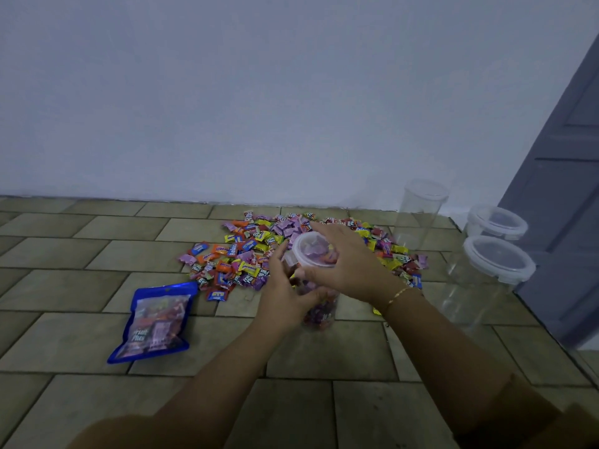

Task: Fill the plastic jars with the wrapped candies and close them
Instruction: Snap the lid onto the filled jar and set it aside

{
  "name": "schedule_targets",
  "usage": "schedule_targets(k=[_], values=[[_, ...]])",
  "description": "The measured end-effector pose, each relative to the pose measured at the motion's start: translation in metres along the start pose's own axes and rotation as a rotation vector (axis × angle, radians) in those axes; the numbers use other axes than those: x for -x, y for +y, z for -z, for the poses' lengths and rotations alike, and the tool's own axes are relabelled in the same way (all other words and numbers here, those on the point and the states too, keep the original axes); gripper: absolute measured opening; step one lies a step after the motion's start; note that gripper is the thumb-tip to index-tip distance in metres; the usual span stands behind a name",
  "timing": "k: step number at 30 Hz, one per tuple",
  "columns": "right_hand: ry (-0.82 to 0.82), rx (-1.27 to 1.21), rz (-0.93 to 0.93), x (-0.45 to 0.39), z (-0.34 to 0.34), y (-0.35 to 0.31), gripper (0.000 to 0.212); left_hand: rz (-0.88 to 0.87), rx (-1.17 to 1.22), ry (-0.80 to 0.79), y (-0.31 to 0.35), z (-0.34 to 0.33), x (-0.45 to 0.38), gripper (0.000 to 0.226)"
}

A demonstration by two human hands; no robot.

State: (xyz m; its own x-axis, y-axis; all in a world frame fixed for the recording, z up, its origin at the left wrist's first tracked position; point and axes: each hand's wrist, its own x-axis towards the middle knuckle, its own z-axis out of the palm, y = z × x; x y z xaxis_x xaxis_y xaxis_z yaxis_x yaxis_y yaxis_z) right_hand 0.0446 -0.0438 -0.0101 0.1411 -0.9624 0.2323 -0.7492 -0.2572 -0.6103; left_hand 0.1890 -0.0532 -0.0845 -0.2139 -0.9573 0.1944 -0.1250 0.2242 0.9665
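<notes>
A clear plastic jar (319, 314) full of wrapped candies stands on the tiled floor in front of me. My left hand (285, 293) grips its side. My right hand (343, 264) holds the clear lid (312, 249) on the jar's mouth, fingers curled around its rim. Behind the jar lies a wide pile of colourful wrapped candies (246, 251). One open clear jar (419, 212) stands by the wall at the right. Two clear jars with lids on them stand further right, one nearer (492, 270) and one behind (497, 222).
A blue candy bag (155, 322) lies flat on the floor at my left. A white wall runs along the back. A grey door (564, 196) stands at the right edge, close to the lidded jars.
</notes>
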Motion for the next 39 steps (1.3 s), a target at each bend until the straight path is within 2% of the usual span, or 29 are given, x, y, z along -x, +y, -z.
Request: schedule_targets(k=[2, 6, 9, 13, 17, 20, 23, 27, 30, 33, 36, 39], values=[[0.052, -0.193, -0.032, 0.002, -0.001, 0.0, 0.077, -0.034, -0.02, 0.027, 0.0, -0.003, 0.003, 0.106], [0.067, -0.42, -0.06, 0.004, 0.004, -0.001, 0.067, -0.145, -0.086, 0.089, -0.002, -0.008, 0.007, 0.09], [0.06, -0.439, -0.06, 0.004, 0.002, 0.0, 0.06, -0.26, -0.261, 0.1, -0.005, -0.007, 0.006, 0.069], [0.067, -0.416, -0.053, 0.004, 0.001, 0.001, 0.061, -0.287, -0.406, 0.057, -0.001, -0.004, 0.004, 0.06], [0.064, -0.313, -0.048, 0.002, -0.003, 0.003, 0.068, -0.283, -0.389, 0.057, -0.005, -0.001, 0.001, 0.07], [0.048, -0.162, -0.028, 0.002, -0.009, 0.007, 0.078, -0.179, -0.191, 0.083, -0.013, -0.005, 0.002, 0.092], [0.035, -0.038, -0.002, 0.002, -0.009, 0.009, 0.074, -0.135, -0.04, 0.125, -0.017, -0.006, 0.0, 0.098], [0.005, 0.102, 0.056, -0.002, -0.008, 0.008, 0.069, -0.151, -0.054, 0.099, -0.016, -0.004, 0.0, 0.108], [0.022, 0.154, 0.097, -0.001, -0.009, 0.008, 0.066, -0.195, -0.097, 0.089, -0.016, -0.003, 0.001, 0.1], [0.026, 0.123, 0.087, 0.0, -0.011, 0.008, 0.069, -0.221, -0.174, 0.096, -0.015, -0.004, 0.002, 0.086], [-0.017, -0.006, 0.0, -0.003, -0.011, 0.007, 0.079, -0.239, -0.236, 0.114, -0.012, -0.006, 0.005, 0.086], [-0.036, -0.135, -0.013, -0.004, -0.008, 0.002, 0.063, -0.259, -0.252, 0.133, -0.013, -0.012, 0.008, 0.091]])
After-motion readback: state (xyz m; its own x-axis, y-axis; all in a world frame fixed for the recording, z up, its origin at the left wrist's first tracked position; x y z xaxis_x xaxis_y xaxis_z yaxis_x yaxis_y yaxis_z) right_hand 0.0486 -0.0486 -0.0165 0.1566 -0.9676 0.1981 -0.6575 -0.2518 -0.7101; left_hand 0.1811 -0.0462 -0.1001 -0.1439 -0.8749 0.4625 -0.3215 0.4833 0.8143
